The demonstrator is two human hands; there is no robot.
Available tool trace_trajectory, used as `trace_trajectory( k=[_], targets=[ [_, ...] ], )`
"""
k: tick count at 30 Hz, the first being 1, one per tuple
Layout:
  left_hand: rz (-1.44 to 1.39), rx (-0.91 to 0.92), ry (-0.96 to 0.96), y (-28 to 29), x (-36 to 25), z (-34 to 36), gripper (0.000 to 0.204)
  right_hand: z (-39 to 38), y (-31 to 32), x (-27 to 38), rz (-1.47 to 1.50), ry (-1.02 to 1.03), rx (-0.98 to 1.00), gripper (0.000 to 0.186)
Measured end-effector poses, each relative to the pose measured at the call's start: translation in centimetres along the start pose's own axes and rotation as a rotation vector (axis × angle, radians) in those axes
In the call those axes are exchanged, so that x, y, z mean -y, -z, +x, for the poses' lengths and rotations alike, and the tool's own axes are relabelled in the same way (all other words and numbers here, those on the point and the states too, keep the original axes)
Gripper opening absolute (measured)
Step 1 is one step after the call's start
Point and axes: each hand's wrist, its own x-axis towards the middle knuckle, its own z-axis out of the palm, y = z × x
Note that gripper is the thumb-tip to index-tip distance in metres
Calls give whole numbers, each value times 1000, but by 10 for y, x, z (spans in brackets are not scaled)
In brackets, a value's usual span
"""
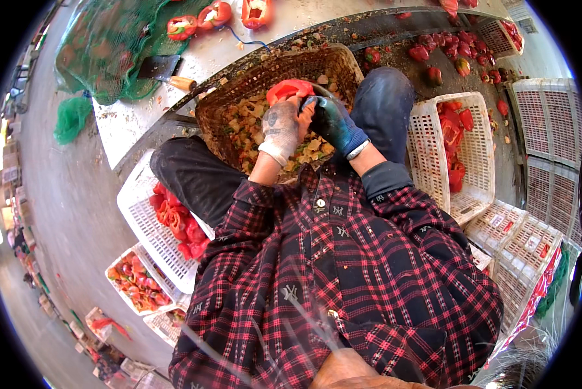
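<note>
A red bell pepper [290, 89] is held between my two gloved hands, above a brown-stained basket [214, 123] of pale pepper cores and scraps. My left hand [282, 128], in a whitish glove with orange-stained fingers, is closed on the pepper's near side. Against its right side my right hand [332, 118], in a dark blue-green glove, has its fingers curled in; whether a small tool sits in them is hidden. On the metal table ahead lie cut-open red peppers [256, 13] and a cleaver [159, 67] with a wooden handle.
Green netting [112, 48] full of peppers covers the table's left part. White baskets of red pepper pieces stand beside me, a left basket [142, 201] and a right basket [427, 149]. Whole peppers [456, 45] lie on the floor at the far right. Stacked crates [550, 123] stand farther right.
</note>
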Motion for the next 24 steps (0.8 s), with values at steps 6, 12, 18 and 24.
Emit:
trace_trajectory(
  k=[6,12,18,24],
  targets=[
    [32,-190,-323,-5,15,-15,33,1,-11,-7,-90,19,-133,36],
    [-21,-281,-394,-5,7,-43,30,-1,-14,-14,-360,62,-139,37],
    [-479,-184,-403,-8,26,-48,18,6,0,9,-194,186,-114,42],
    [-261,-279,-258,6,8,-25,25,5,-8,9,-216,244,-84,38]
  ],
)
